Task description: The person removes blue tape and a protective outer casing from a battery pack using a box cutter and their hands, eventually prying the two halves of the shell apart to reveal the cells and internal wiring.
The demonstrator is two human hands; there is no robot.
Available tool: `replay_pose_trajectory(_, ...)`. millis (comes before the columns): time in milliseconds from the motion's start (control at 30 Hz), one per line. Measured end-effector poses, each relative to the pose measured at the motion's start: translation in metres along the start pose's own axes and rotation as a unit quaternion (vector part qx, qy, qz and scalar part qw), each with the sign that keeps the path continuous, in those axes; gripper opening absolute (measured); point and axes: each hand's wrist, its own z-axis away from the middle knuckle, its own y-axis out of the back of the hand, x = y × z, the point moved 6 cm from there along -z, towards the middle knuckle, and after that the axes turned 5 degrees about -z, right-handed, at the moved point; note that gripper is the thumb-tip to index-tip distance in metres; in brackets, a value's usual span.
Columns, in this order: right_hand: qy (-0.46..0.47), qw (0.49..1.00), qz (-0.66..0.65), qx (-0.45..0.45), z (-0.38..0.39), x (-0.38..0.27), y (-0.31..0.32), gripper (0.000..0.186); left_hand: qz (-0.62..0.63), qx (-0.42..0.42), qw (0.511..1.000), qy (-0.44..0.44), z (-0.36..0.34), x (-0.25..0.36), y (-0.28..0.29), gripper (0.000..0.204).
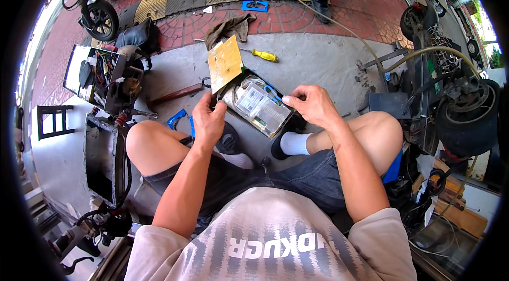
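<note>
Between my bent legs on the ground sits an open rectangular case [253,100], packed with what looks like a battery pack under clear plastic with a white label. A yellow-brown board [224,64] tilts up at its far left end. My left hand [208,121] is closed at the case's near left edge, thumb and fingers around the rim. Over the right side, my right hand [314,105] pinches at the end of a blue looped piece [273,92], perhaps a wire or handle; its exact kind is unclear.
Beyond the case lie a yellow-handled screwdriver [265,56], a brown rag [230,30] and a blue frame-shaped piece [255,5]. A hammer [177,94] rests at left. Scooter parts [106,77] crowd the left, a wheel [466,109] the right. Another person's shoes [318,3] stand ahead.
</note>
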Motion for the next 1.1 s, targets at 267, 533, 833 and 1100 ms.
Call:
replay_pose_trajectory(267,-0.260,0.922,-0.286,0.032,-0.013,0.049,-0.026,0.063,0.113,-0.002,0.993,0.030,0.003,-0.020,-0.001,0.028)
replay_pose_trajectory(533,-0.311,0.630,-0.705,-0.095,-0.018,0.128,-0.167,0.077,0.109,-0.018,0.992,0.057,0.004,-0.020,0.001,0.029)
replay_pose_trajectory(833,-0.242,0.501,-0.828,-0.063,-0.042,0.136,-0.209,0.071,-0.252,0.037,0.966,-0.051,0.032,0.071,0.051,0.036)
replay_pose_trajectory(1100,-0.220,0.476,-0.850,-0.037,-0.041,0.121,-0.206,0.077,-0.440,-0.368,0.811,-0.115,-0.089,0.122,-0.172,0.047)
